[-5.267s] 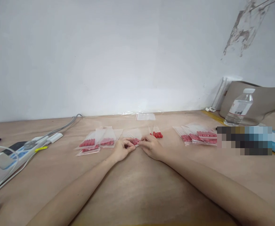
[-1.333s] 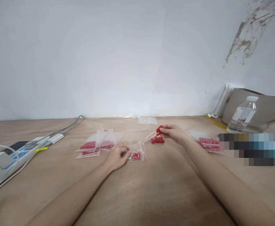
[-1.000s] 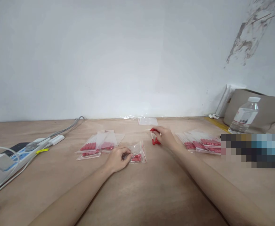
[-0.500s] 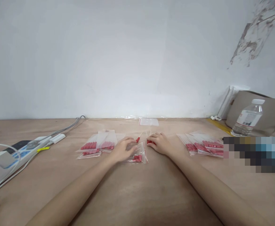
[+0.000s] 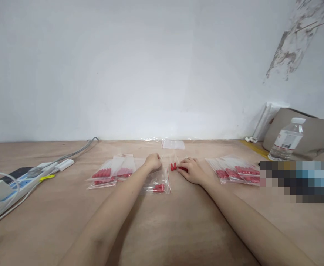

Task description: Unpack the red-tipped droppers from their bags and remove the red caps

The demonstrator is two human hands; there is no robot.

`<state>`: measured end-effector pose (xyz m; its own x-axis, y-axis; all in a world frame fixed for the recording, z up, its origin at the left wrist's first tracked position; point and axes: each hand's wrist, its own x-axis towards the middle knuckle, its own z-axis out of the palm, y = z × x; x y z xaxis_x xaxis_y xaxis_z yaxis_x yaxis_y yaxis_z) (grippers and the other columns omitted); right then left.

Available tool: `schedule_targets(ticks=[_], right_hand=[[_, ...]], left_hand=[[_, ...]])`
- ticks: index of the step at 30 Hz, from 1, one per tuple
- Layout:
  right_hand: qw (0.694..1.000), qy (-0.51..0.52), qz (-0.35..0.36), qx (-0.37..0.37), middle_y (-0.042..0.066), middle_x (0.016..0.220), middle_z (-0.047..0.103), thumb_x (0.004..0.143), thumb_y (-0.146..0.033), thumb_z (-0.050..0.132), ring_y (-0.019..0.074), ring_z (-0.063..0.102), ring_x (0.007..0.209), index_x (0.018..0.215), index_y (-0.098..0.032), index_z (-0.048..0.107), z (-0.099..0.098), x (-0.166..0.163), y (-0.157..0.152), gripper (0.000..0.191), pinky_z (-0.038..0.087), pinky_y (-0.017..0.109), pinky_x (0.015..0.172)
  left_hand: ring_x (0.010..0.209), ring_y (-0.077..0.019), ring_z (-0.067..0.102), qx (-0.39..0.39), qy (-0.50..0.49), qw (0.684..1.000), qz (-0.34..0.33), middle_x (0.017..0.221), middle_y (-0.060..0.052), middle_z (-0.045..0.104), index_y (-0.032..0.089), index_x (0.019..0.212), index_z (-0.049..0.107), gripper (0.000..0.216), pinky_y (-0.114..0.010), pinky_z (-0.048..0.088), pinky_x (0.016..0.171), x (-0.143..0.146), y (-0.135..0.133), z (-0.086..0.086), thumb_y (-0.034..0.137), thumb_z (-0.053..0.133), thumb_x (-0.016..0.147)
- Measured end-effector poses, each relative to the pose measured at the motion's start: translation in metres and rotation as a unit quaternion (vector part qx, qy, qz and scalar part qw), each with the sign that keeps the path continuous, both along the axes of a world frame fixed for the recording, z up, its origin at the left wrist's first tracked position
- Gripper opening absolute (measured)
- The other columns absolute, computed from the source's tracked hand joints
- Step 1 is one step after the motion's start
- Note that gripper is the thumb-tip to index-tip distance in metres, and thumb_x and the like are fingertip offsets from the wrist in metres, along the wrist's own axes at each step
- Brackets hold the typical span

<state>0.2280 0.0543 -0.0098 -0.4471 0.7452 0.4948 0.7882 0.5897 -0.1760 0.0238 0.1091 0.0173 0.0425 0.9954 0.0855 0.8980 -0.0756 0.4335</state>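
Head view: my left hand (image 5: 153, 161) reaches past the clear zip bag (image 5: 156, 181) on the tabletop (image 5: 162, 229), fingers curled; I cannot tell whether they grip. My right hand (image 5: 192, 170) rests, fingers loosely apart, on the red-tipped droppers (image 5: 174, 166) beside it.

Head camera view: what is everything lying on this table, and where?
table: one, light brown wood, fills the foreground.
open bag: one, clear with red parts inside, centre.
loose red-tipped pieces: a few, between the hands.
filled bags left: a few, clear and red.
filled bags right: several, clear and red.
empty bag: one, clear, by the wall.
water bottle: one, clear, far right.
power strip: one, white, left, with cables.
left hand: beyond the open bag.
right hand: on the loose pieces.
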Motion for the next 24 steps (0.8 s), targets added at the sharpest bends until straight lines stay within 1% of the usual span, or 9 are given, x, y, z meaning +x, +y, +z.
schedule_targets(ticks=[2, 5, 8, 14, 18, 19, 21, 22, 24], right_hand=[[1.000, 0.011, 0.010, 0.002, 0.003, 0.089, 0.062, 0.084, -0.027, 0.045, 0.0167, 0.050, 0.090, 0.090, -0.024, 0.064, -0.003, 0.001, 0.002, 0.020, 0.031, 0.034, 0.082], [0.999, 0.032, 0.023, 0.009, 0.005, 0.088, 0.062, 0.083, -0.026, 0.046, 0.0167, 0.051, 0.087, 0.088, -0.022, 0.065, -0.007, 0.001, 0.004, 0.020, 0.035, 0.033, 0.080], [0.997, 0.056, 0.040, 0.023, 0.006, 0.086, 0.061, 0.082, -0.026, 0.047, 0.0166, 0.052, 0.084, 0.087, -0.019, 0.065, -0.009, 0.001, 0.005, 0.020, 0.039, 0.032, 0.078], [0.994, 0.097, 0.036, 0.042, 0.007, 0.083, 0.060, 0.080, -0.026, 0.049, 0.0162, 0.052, 0.078, 0.085, -0.019, 0.065, -0.008, 0.000, 0.003, 0.018, 0.041, 0.031, 0.073], [0.988, 0.143, 0.023, 0.060, 0.005, 0.076, 0.058, 0.078, -0.026, 0.051, 0.0159, 0.051, 0.074, 0.083, -0.019, 0.065, -0.002, -0.010, -0.008, 0.016, 0.040, 0.031, 0.071], [0.986, 0.156, 0.027, 0.052, 0.004, 0.073, 0.057, 0.077, -0.025, 0.051, 0.0156, 0.051, 0.072, 0.081, -0.019, 0.065, -0.001, -0.015, -0.012, 0.015, 0.040, 0.030, 0.070], [0.982, 0.178, 0.050, 0.028, 0.003, 0.069, 0.057, 0.076, -0.023, 0.053, 0.0149, 0.051, 0.070, 0.077, -0.019, 0.065, 0.000, -0.025, -0.021, 0.013, 0.040, 0.030, 0.069], [0.981, 0.183, 0.068, 0.014, 0.003, 0.069, 0.057, 0.076, -0.023, 0.053, 0.0146, 0.051, 0.070, 0.076, -0.020, 0.065, 0.000, -0.029, -0.025, 0.012, 0.040, 0.029, 0.069], [0.979, 0.175, 0.105, -0.008, 0.002, 0.071, 0.058, 0.076, -0.023, 0.055, 0.0141, 0.051, 0.072, 0.079, -0.020, 0.066, -0.002, -0.037, -0.031, 0.012, 0.040, 0.030, 0.071]], left_hand=[[0.069, -0.0165, 0.061, -0.016, -0.017, 1.000, -0.011, 0.073, -0.004, 0.066, 0.016, 0.085, 0.063, 0.030, -0.021, 0.044, 0.059, 0.009, -0.002, 0.000, 0.015, 0.065, 0.055], [0.056, -0.0135, 0.058, -0.036, -0.039, 0.998, -0.044, 0.058, -0.001, 0.063, 0.014, 0.068, 0.064, 0.013, -0.020, 0.041, 0.050, 0.021, -0.007, 0.001, 0.023, 0.065, 0.058], [0.053, -0.0130, 0.057, -0.028, -0.055, 0.996, -0.063, 0.053, -0.002, 0.061, 0.013, 0.059, 0.063, 0.014, -0.020, 0.040, 0.049, 0.027, -0.010, 0.001, 0.027, 0.061, 0.062], [0.065, -0.0148, 0.059, 0.066, -0.085, 0.992, -0.071, 0.070, -0.005, 0.065, 0.012, 0.075, 0.063, 0.014, -0.023, 0.044, 0.059, 0.015, -0.019, 0.003, 0.022, 0.054, 0.071], [0.082, -0.0151, 0.058, 0.142, -0.097, 0.978, -0.117, 0.086, -0.004, 0.064, 0.016, 0.085, 0.061, 0.018, -0.026, 0.044, 0.076, -0.010, -0.047, 0.009, 0.026, 0.047, 0.079], [0.086, -0.0154, 0.057, 0.159, -0.096, 0.973, -0.134, 0.089, -0.004, 0.063, 0.017, 0.085, 0.061, 0.018, -0.027, 0.043, 0.080, -0.019, -0.057, 0.010, 0.027, 0.047, 0.080], [0.089, -0.0165, 0.056, 0.199, -0.084, 0.953, -0.212, 0.092, -0.005, 0.062, 0.017, 0.089, 0.060, 0.022, -0.029, 0.043, 0.083, -0.038, -0.077, 0.011, 0.030, 0.043, 0.083], [0.091, -0.0166, 0.056, 0.195, -0.076, 0.946, -0.247, 0.095, -0.005, 0.062, 0.018, 0.093, 0.060, 0.024, -0.029, 0.043, 0.083, -0.047, -0.086, 0.011, 0.031, 0.043, 0.084], [0.103, -0.0181, 0.051, 0.167, -0.048, 0.935, -0.310, 0.111, -0.007, 0.057, 0.020, 0.107, 0.056, 0.030, -0.031, 0.040, 0.090, -0.062, -0.101, 0.008, 0.035, 0.046, 0.083]])
